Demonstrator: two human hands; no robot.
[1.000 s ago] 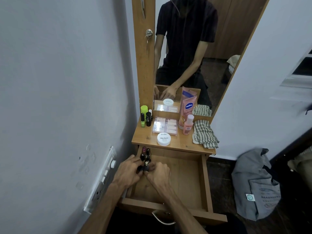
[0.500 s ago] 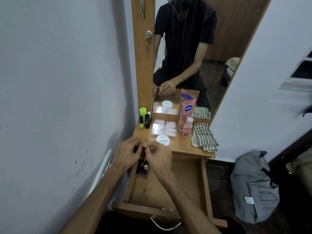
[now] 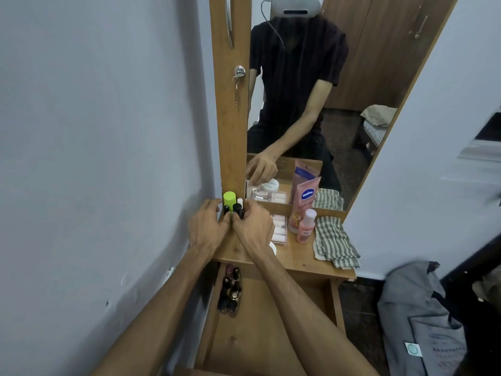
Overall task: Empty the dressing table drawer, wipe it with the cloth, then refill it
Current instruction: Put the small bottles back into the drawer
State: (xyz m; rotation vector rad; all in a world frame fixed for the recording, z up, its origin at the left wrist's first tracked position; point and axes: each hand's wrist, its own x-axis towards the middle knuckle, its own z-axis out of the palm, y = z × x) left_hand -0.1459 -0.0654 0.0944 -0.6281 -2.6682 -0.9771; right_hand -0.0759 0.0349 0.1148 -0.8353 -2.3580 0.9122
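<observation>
Drawer (image 3: 265, 335) refilling is judged partly done: nail polish bottles (image 3: 230, 291) are already inside, while left hand (image 3: 207, 226) and right hand (image 3: 253, 226) are closed around small tubes (image 3: 235, 208) on the desk (image 3: 303, 264) above it.

A tall mirror (image 3: 311, 104) rises above the tabletop, set in a wooden frame (image 3: 230, 118) with a lock (image 3: 239, 72) and a metal handle (image 3: 230, 20). A grey bag (image 3: 417, 321) slumps on the dark floor (image 3: 357, 302) to the right, near the pale wall (image 3: 95, 131)
</observation>
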